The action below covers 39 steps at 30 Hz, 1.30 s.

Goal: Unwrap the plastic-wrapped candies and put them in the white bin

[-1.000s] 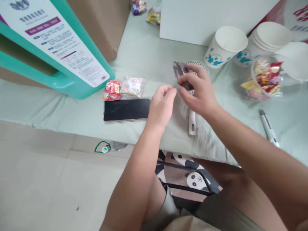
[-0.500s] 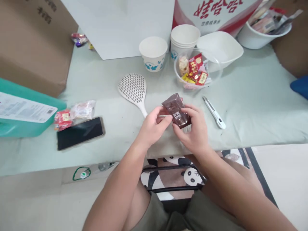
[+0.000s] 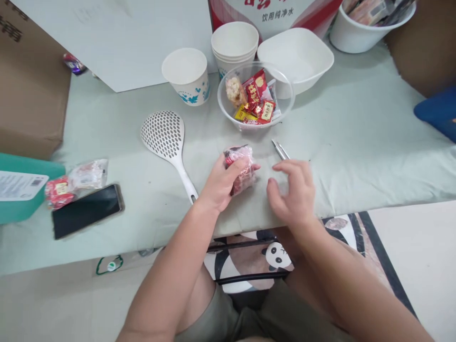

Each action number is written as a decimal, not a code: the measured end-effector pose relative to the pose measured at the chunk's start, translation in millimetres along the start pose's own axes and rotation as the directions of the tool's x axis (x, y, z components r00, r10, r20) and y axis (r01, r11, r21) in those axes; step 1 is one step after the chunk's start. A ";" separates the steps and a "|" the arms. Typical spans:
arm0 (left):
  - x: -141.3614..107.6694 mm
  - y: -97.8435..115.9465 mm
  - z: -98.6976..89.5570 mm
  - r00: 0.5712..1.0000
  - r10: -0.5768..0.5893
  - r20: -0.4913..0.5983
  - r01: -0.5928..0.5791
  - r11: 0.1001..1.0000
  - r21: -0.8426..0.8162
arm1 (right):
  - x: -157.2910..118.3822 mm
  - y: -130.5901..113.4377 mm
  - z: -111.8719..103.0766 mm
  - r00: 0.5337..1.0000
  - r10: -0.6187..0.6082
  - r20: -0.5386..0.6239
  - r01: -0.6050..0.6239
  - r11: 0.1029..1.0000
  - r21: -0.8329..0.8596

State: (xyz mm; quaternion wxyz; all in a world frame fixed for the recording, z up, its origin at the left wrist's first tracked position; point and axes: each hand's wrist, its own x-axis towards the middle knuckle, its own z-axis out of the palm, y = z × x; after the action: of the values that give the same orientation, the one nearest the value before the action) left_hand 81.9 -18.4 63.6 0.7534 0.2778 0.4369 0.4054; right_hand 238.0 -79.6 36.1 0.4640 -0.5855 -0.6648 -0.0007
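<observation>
My left hand (image 3: 223, 183) is wrapped round a pink and red snack packet (image 3: 243, 166), with the thumb across its front. A dark edge shows at the packet's top left. To the right, my right hand (image 3: 294, 190) is off the packet, its thumb and curved fingers apart with nothing between them. Just beyond its fingertips lies a utility knife (image 3: 280, 149), partly hidden by the hand. A clear plastic bowl (image 3: 224, 111) with wrapped snacks (image 3: 256, 92) stands behind the packet. The white slotted ladle (image 3: 166, 135) lies left of my left hand.
Paper cups (image 3: 187, 76) and a white square bowl (image 3: 295, 57) stand at the back, near a white tub (image 3: 359, 38) of packets. At the left are a phone (image 3: 87, 211), two small packets (image 3: 87, 175) and a green container (image 3: 24, 199). A blue object (image 3: 438, 111) lies far right.
The dark brown face of the packet has turned out of sight and a pink side shows. My right hand has let go and moved right. The view has shifted to the right.
</observation>
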 end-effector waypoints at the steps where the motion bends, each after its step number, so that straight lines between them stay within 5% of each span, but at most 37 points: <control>1: 1.2 -0.2 0.9 1.000 0.000 -0.027 0.000 1.000 -0.022 | 2.2 8.6 -1.9 0.998 0.067 -0.001 -0.067 0.994 -0.087; 5: 4.4 -1.0 -0.6 0.998 0.001 -0.066 -0.005 0.998 -0.055 | 7.7 33.1 -5.2 0.949 0.288 0.131 -0.237 0.921 -0.309; 10: 2.4 0.0 -6.8 0.999 -0.030 -0.016 0.029 0.996 -0.088 | 7.9 41.6 -4.0 0.908 0.356 0.220 -0.274 0.903 -0.331; 15: 0.0 -2.8 -8.5 1.000 -0.007 -0.006 0.007 1.000 -0.009 | 10.7 27.7 -6.7 0.896 0.395 0.203 -0.394 0.918 -0.048; 20: 1.3 -10.1 -9.7 0.998 0.028 0.057 -0.028 1.000 0.003 | 8.9 -2.0 -7.6 0.746 0.488 0.454 -0.650 0.684 0.332; 25: 1.7 -10.6 -8.4 0.998 0.024 0.058 -0.022 0.999 -0.033 | 6.8 -7.2 -7.3 0.770 0.479 0.422 -0.623 0.709 0.330; 33: 6.8 -22.3 -13.5 0.990 0.113 0.089 -0.121 0.989 0.083 | 3.7 -7.7 -11.5 0.748 0.380 0.544 -0.613 0.709 0.348; 39: 5.3 -25.7 -16.3 0.974 0.164 0.155 -0.182 0.977 0.110 | 1.4 -12.9 -6.5 0.570 0.439 0.694 -0.811 0.437 0.389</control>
State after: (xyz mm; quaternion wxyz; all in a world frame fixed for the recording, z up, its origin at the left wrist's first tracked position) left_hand 78.5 -26.1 33.9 0.7262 0.3899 0.3792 0.4205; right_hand 232.1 -86.1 47.6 0.4178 -0.5619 -0.4298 0.5700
